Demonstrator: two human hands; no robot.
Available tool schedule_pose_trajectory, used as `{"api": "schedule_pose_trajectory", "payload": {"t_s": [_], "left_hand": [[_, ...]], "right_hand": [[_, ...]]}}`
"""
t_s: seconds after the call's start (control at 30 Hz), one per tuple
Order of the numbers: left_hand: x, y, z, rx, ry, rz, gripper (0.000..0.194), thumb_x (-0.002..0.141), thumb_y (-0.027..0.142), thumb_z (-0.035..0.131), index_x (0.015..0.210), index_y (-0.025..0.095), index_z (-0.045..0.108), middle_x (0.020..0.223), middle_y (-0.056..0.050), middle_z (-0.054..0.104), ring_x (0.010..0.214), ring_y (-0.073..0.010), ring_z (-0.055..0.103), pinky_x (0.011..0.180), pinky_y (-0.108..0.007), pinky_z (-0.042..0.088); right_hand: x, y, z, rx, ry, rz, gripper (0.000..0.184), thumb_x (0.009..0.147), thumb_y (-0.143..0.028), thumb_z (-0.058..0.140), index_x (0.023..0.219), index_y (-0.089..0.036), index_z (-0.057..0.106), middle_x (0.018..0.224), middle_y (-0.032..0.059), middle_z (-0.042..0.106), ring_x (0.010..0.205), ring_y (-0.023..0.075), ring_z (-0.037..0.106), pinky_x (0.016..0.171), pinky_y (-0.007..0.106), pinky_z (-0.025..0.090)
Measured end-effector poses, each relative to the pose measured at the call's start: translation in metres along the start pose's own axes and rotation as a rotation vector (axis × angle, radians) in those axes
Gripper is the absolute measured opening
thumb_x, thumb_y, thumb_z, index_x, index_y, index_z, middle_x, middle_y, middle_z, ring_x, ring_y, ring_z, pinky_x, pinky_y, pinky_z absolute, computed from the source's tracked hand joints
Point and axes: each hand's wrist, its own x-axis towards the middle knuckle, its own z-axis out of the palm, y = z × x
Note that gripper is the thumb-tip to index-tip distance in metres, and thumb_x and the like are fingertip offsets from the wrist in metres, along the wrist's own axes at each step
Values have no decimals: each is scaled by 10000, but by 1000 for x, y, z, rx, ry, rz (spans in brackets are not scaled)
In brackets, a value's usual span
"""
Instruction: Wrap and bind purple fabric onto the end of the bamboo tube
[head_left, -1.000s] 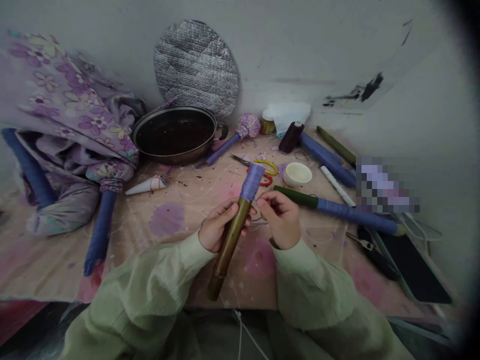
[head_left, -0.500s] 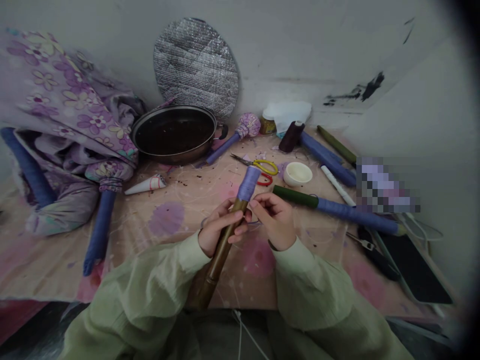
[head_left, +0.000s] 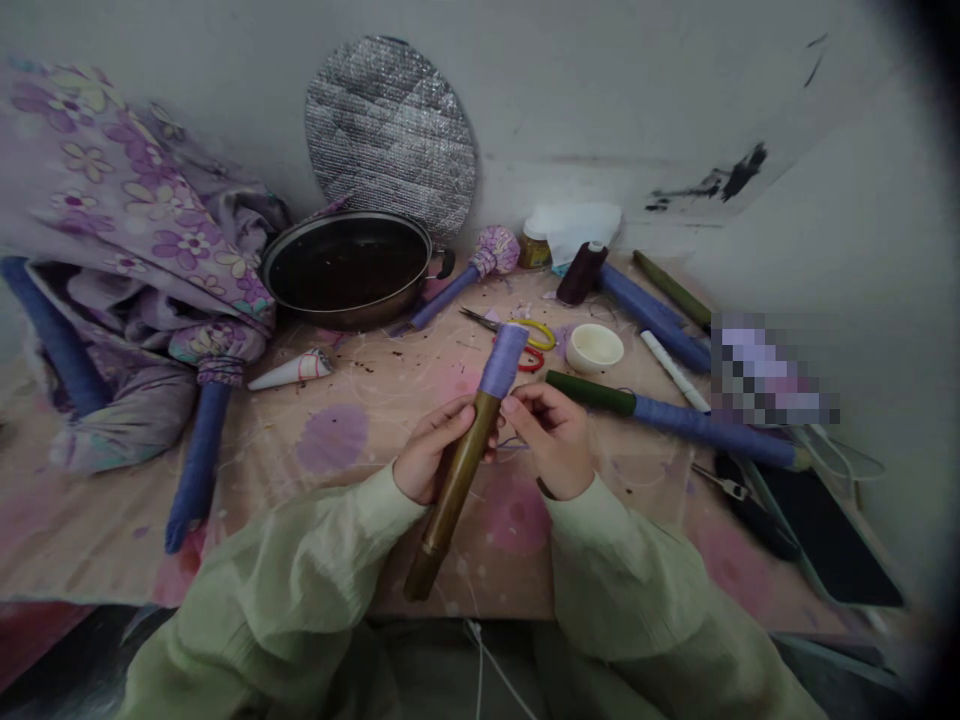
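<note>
A bamboo tube (head_left: 461,480) with purple thread wound round its upper end (head_left: 501,360) slants across my body. My left hand (head_left: 433,450) grips it from the left side at mid-length. My right hand (head_left: 547,440) sits against the tube just below the purple winding, its finger and thumb pinched together. A fine blue thread (head_left: 514,444) shows between my hands, but I cannot tell whether those fingers hold it. Both pale green sleeves (head_left: 622,570) come in from the bottom.
On the mat stand a black pan (head_left: 346,270), yellow-handled scissors (head_left: 517,330), a white cup (head_left: 595,348) and a dark thread spool (head_left: 581,275). Several thread-wrapped rods (head_left: 675,420) lie around, one close to my right hand. Floral cloth (head_left: 135,220) bunches at left.
The tube has rocked in my hands, its lower end swinging out left and then back. My right hand has shifted slightly along the tube. The objects on the mat stay in place.
</note>
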Motion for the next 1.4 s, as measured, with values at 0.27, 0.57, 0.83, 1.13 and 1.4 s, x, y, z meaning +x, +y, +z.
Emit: {"api": "schedule_pose_trajectory", "payload": {"t_s": [0.27,0.57,0.83,1.13,1.4], "left_hand": [[-2,2,1,-98,-82,-101,264,768,351,631,915,136,594,794,-38,576,546,-80,511,361,-143,344],[-5,3,2,19,0,-58,355,616,159,755,930,149,589,699,3,548,584,-78,515,385,-124,376],[-2,4,0,22,-34,-32,306,724,290,678,967,117,613,842,-83,641,708,-159,618,527,-237,525],[-6,5,3,-63,-143,-147,307,793,407,589,972,161,548,802,-18,552,452,-39,435,296,-118,264],[-4,1,5,110,13,-40,327,727,228,668,995,170,491,799,-4,568,458,-43,470,316,-126,308]], "right_hand": [[0,-2,1,15,-23,-12,136,740,-282,661,693,-182,581,561,-26,603,496,89,568,485,214,465],[2,-1,-2,-81,5,-57,117,721,-268,655,675,-177,598,544,-39,536,461,70,448,431,206,375],[2,-8,-1,27,-46,32,235,721,-393,665,668,-192,555,531,-29,573,418,96,515,416,243,430],[2,-8,-2,-49,-5,-31,235,727,-385,664,651,-188,561,507,-40,535,433,91,511,427,227,404],[2,-8,-2,-75,40,-48,246,717,-401,661,637,-189,566,470,-47,500,413,75,424,404,214,366]]}}
